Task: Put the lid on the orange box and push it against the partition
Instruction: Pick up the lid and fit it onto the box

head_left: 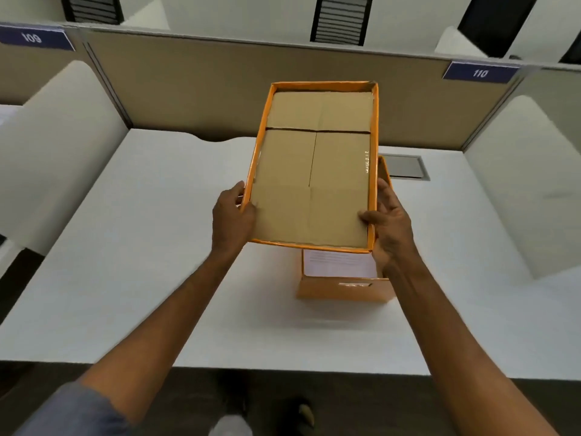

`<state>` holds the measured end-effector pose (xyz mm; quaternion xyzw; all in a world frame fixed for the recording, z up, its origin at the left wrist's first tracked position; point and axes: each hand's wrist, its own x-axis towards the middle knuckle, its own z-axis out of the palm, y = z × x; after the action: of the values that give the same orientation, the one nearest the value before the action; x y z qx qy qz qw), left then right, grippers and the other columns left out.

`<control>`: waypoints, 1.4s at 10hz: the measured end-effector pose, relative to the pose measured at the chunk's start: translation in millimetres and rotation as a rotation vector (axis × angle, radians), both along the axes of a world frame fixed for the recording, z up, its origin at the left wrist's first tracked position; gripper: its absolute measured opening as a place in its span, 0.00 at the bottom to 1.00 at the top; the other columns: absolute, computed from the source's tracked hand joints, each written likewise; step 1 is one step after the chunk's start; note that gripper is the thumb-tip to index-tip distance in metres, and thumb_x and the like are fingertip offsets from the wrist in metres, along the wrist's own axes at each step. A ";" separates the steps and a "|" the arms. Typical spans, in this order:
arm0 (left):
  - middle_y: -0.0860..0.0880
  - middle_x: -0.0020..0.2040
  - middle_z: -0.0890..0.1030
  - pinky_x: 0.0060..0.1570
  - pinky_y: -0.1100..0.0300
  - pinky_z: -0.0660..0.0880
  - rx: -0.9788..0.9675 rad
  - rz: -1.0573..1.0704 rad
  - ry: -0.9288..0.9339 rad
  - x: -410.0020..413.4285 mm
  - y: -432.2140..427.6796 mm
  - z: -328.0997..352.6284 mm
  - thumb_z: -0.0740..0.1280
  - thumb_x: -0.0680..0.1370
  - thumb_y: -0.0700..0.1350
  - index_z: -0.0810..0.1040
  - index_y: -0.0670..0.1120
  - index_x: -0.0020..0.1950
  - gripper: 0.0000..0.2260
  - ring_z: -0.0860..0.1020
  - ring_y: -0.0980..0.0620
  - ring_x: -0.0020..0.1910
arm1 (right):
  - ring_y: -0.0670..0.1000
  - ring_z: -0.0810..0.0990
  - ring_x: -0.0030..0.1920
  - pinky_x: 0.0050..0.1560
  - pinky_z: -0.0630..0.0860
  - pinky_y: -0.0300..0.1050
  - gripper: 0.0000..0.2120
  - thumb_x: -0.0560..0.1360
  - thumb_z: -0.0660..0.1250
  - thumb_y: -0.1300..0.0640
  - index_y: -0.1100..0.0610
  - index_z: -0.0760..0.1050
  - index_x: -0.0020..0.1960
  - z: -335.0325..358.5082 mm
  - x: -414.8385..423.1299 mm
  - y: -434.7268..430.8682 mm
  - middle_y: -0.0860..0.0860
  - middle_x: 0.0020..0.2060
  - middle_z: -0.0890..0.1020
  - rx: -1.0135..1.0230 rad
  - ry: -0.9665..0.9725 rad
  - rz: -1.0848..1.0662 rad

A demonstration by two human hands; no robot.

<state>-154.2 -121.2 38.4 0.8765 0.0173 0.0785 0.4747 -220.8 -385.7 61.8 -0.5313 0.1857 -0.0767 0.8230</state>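
I hold the orange lid (314, 171) in the air with its brown cardboard underside facing me, tilted up toward the partition. My left hand (231, 215) grips its left rim near the front corner, and my right hand (390, 221) grips the right rim. Beneath the lid stands the orange box (342, 286) on the white desk (141, 262); only its front wall and a strip of white paper inside show, the rest is hidden by the lid. The beige partition (195, 89) runs across the back of the desk, some way behind the box.
White curved side dividers stand at the left (56, 146) and right (528, 184) of the desk. A grey cable hatch (405, 166) is set in the desk behind the box. Blue number signs 109 and 110 sit on the partition top.
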 end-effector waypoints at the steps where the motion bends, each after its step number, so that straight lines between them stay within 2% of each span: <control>1: 0.44 0.74 0.73 0.75 0.42 0.64 0.328 -0.139 -0.275 -27.1 -26.2 12.2 0.63 0.81 0.56 0.71 0.45 0.74 0.25 0.69 0.43 0.74 | 0.61 0.80 0.66 0.50 0.85 0.56 0.34 0.75 0.61 0.77 0.52 0.68 0.76 4.3 -17.4 -20.2 0.55 0.69 0.79 0.073 0.025 -0.037; 2: 0.49 0.71 0.78 0.74 0.42 0.63 0.511 -0.605 -0.594 -74.3 -62.8 29.5 0.65 0.79 0.63 0.76 0.48 0.71 0.27 0.72 0.48 0.73 | 0.64 0.79 0.66 0.52 0.84 0.60 0.35 0.75 0.61 0.76 0.51 0.68 0.76 11.5 -35.0 -38.1 0.59 0.69 0.78 0.098 0.046 -0.071; 3: 0.51 0.64 0.83 0.64 0.45 0.72 0.573 -0.744 -0.733 -90.3 -78.3 26.7 0.69 0.79 0.53 0.80 0.49 0.67 0.17 0.78 0.49 0.65 | 0.64 0.79 0.66 0.54 0.83 0.61 0.33 0.77 0.62 0.74 0.50 0.68 0.77 20.7 -45.3 -42.8 0.58 0.69 0.78 0.094 0.032 -0.074; 4: 0.50 0.54 0.86 0.45 0.51 0.77 0.459 -0.688 -0.800 -86.3 -86.0 26.1 0.70 0.76 0.34 0.83 0.47 0.60 0.15 0.81 0.48 0.54 | 0.55 0.85 0.58 0.48 0.86 0.55 0.25 0.83 0.63 0.60 0.50 0.65 0.78 33.9 -54.8 -46.1 0.54 0.67 0.79 0.200 -0.050 -0.062; 5: 0.47 0.51 0.86 0.42 0.51 0.78 0.313 -0.613 -0.803 -83.2 -84.6 38.0 0.70 0.76 0.33 0.83 0.44 0.57 0.12 0.82 0.47 0.50 | 0.54 0.83 0.63 0.57 0.83 0.54 0.28 0.83 0.61 0.45 0.54 0.61 0.80 31.7 -57.1 -43.9 0.55 0.71 0.76 0.332 -0.065 -0.130; 6: 0.44 0.51 0.85 0.45 0.51 0.80 0.140 -0.502 -0.784 -86.2 -87.6 62.2 0.68 0.79 0.35 0.83 0.41 0.56 0.08 0.83 0.45 0.49 | 0.60 0.72 0.74 0.68 0.75 0.58 0.32 0.83 0.59 0.40 0.57 0.62 0.80 18.5 -49.9 -12.0 0.58 0.75 0.72 0.425 -0.008 -0.089; 7: 0.43 0.52 0.85 0.49 0.51 0.80 -0.004 -0.488 -0.733 -92.6 -89.9 74.0 0.68 0.79 0.37 0.83 0.40 0.56 0.08 0.83 0.45 0.52 | 0.56 0.79 0.67 0.60 0.81 0.52 0.31 0.82 0.60 0.40 0.59 0.68 0.76 21.7 -55.3 30.1 0.57 0.68 0.77 0.273 0.097 -0.009; 8: 0.43 0.53 0.85 0.52 0.51 0.81 -0.109 -0.468 -0.721 -125.5 -92.5 75.8 0.68 0.79 0.39 0.83 0.40 0.57 0.08 0.83 0.46 0.54 | 0.34 0.84 0.41 0.41 0.78 0.27 0.10 0.84 0.57 0.52 0.56 0.73 0.55 8.3 -64.6 59.2 0.49 0.46 0.80 0.339 0.048 0.228; 9: 0.42 0.56 0.84 0.56 0.47 0.80 -0.243 -0.421 -0.634 -130.0 -90.8 73.7 0.68 0.78 0.39 0.81 0.42 0.58 0.09 0.81 0.45 0.58 | 0.29 0.82 0.41 0.45 0.77 0.28 0.13 0.86 0.51 0.66 0.56 0.73 0.60 6.1 -66.2 65.6 0.38 0.42 0.84 0.421 0.075 0.386; 10: 0.55 0.58 0.80 0.59 0.52 0.79 -0.344 -0.401 -0.490 -148.3 -81.2 92.2 0.69 0.77 0.36 0.76 0.48 0.60 0.14 0.79 0.55 0.60 | 0.37 0.84 0.47 0.52 0.80 0.37 0.11 0.84 0.57 0.56 0.55 0.72 0.63 22.6 -61.8 76.4 0.42 0.50 0.83 0.215 0.160 0.105; 11: 0.60 0.59 0.78 0.57 0.57 0.80 -0.500 -0.476 -0.330 -145.7 -71.8 103.4 0.71 0.77 0.38 0.73 0.54 0.62 0.18 0.79 0.58 0.60 | 0.35 0.84 0.34 0.36 0.80 0.31 0.11 0.86 0.51 0.59 0.56 0.73 0.58 39.3 -55.2 77.1 0.48 0.47 0.79 0.114 0.098 0.068; 12: 0.63 0.67 0.76 0.57 0.60 0.79 -0.720 -0.644 -0.136 -130.8 -45.2 125.4 0.71 0.76 0.54 0.68 0.58 0.71 0.25 0.78 0.57 0.65 | 0.48 0.87 0.54 0.51 0.85 0.48 0.21 0.85 0.54 0.43 0.55 0.72 0.69 35.7 -34.0 44.4 0.58 0.60 0.81 0.024 0.104 -0.018; 13: 0.63 0.65 0.79 0.59 0.57 0.79 -0.772 -0.654 -0.005 -102.0 -33.5 138.4 0.64 0.76 0.65 0.71 0.63 0.69 0.22 0.78 0.57 0.65 | 0.61 0.81 0.65 0.62 0.78 0.66 0.30 0.79 0.62 0.34 0.49 0.68 0.75 24.7 -31.9 20.5 0.58 0.69 0.79 -0.005 0.102 -0.095; 14: 0.62 0.53 0.85 0.55 0.53 0.81 -0.625 -0.649 0.183 -58.9 -35.1 139.5 0.59 0.80 0.61 0.78 0.66 0.57 0.11 0.84 0.59 0.55 | 0.58 0.84 0.61 0.59 0.81 0.64 0.29 0.77 0.65 0.35 0.45 0.69 0.74 20.7 -46.6 -13.7 0.52 0.66 0.82 -0.206 0.180 -0.196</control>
<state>-213.2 -156.3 178.0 0.6544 -0.1935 -0.1612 0.7130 -267.5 -399.4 82.5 -0.5971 0.3006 -0.1276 0.7327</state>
